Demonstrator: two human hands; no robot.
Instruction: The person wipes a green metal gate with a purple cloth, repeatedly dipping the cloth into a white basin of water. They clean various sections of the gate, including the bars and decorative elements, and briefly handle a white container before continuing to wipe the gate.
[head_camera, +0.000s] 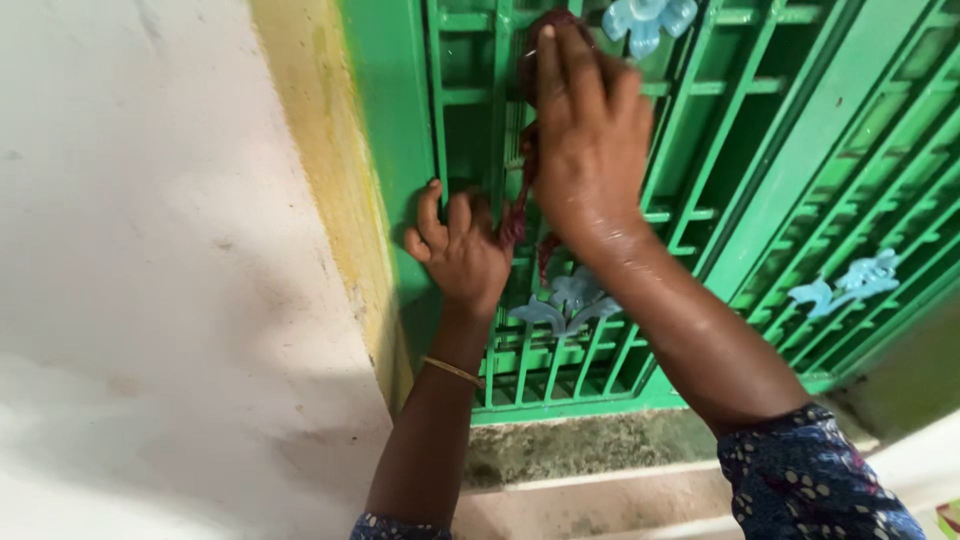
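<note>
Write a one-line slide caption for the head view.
Right hand presses a dark red cloth on the green window grille; left hand grips a bar.

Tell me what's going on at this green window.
A person is working a dark reddish cloth over a green metal window grille. The right hand presses the bunched cloth against the upper bars, and its tail hangs down toward the left hand, which rests with fingers curled on the frame at the grille's left edge. The right forearm looks wet. Pale blue leaf-shaped ornaments sit on the bars. A whitish wall with a yellow border lies to the left.
</note>
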